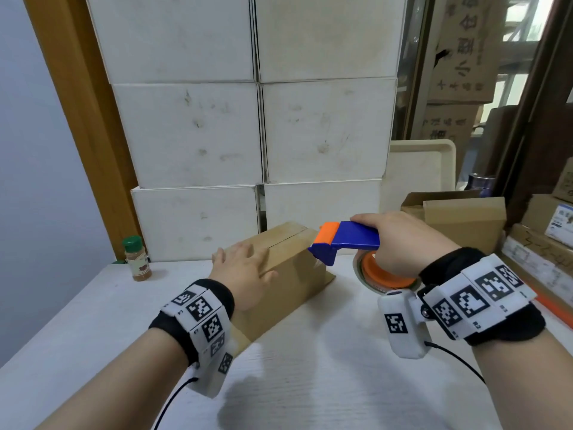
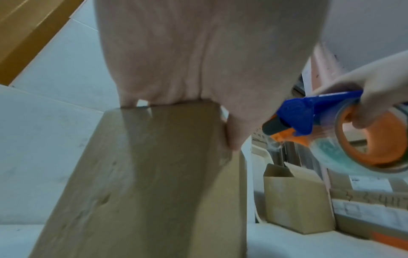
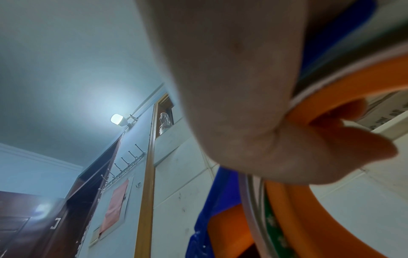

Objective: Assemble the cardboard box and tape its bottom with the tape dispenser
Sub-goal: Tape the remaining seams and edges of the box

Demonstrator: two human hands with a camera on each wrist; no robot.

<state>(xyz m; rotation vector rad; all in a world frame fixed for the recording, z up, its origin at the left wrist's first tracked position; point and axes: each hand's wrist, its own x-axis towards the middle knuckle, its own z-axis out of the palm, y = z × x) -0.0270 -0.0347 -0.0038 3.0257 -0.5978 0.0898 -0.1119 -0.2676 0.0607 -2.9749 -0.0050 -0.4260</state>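
A brown cardboard box [image 1: 291, 274] [image 2: 154, 174] stands on the white table [image 1: 310, 367] with its folded flaps facing up, a seam running along the top. My left hand [image 1: 245, 268] [image 2: 198, 61] lies flat on top of it, fingers straight, pressing down. My right hand [image 1: 397, 240] grips a blue and orange tape dispenser [image 1: 347, 240] [image 2: 313, 113] [image 3: 223, 206], fingers curled through the orange core of its tape roll [image 1: 384, 274] [image 2: 373, 139]. The dispenser's nose sits at the box's upper right edge.
White boxes [image 1: 257, 128] are stacked against the wall behind. A green-capped spice jar [image 1: 136, 259] stands at the table's back left. An open cardboard box [image 1: 459, 218] [image 2: 295, 199] and a beige tray [image 1: 424, 169] sit at the back right, more cartons [image 1: 539, 246] beyond.
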